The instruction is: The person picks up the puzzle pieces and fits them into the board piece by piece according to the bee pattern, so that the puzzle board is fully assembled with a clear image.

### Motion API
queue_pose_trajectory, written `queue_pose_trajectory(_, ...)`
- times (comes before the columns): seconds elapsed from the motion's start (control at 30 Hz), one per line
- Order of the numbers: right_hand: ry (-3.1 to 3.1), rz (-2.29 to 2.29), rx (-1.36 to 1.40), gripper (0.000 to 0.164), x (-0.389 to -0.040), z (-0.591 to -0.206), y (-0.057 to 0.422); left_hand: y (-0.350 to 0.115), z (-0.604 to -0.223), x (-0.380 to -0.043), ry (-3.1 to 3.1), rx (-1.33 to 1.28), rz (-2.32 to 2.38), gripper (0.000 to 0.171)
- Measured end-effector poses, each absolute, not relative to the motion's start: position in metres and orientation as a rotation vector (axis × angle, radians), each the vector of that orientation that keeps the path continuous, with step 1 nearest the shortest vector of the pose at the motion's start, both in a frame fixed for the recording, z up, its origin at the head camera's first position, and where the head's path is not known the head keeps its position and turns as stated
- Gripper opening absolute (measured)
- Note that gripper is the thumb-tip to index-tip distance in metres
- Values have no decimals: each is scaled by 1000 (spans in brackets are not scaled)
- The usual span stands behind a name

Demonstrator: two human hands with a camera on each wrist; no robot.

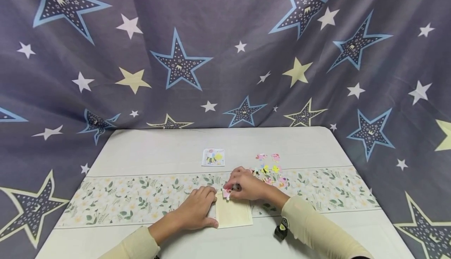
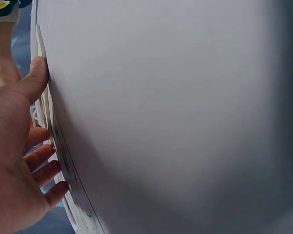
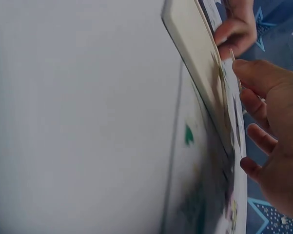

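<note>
A shallow pale wooden puzzle tray (image 1: 234,214) lies on the table in front of the person. The left hand (image 1: 198,209) grips its left side, thumb at the near corner and fingers by the far one; the left wrist view shows the thumb (image 2: 37,78) against the tray's edge. Over the tray's far left corner, the right hand (image 1: 246,184) pinches a pink puzzle piece (image 1: 227,193) between thumb and fingers. In the right wrist view that piece (image 3: 232,54) appears as a thin edge at the thumb tip. Whether it touches the tray I cannot tell.
Loose puzzle pieces (image 1: 276,169), several of them pink or yellow, lie beyond the right hand. A square picture card (image 1: 213,157) with a bee lies behind the tray. A floral strip (image 1: 134,200) crosses the white table (image 1: 158,145); a starry curtain (image 1: 218,75) hangs behind.
</note>
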State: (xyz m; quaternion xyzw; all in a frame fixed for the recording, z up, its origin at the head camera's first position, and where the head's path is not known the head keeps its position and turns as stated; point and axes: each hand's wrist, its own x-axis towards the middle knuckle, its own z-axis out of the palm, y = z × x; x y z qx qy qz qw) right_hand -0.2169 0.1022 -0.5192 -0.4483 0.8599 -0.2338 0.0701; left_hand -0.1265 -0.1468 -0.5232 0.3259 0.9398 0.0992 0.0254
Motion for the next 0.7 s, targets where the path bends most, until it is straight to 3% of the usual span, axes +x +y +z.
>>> queue_pose_trajectory(0.7, 2568, -540, -1362, 23, -206, -518, 82, -147, -519, -126, 2872, 998, 318, 74)
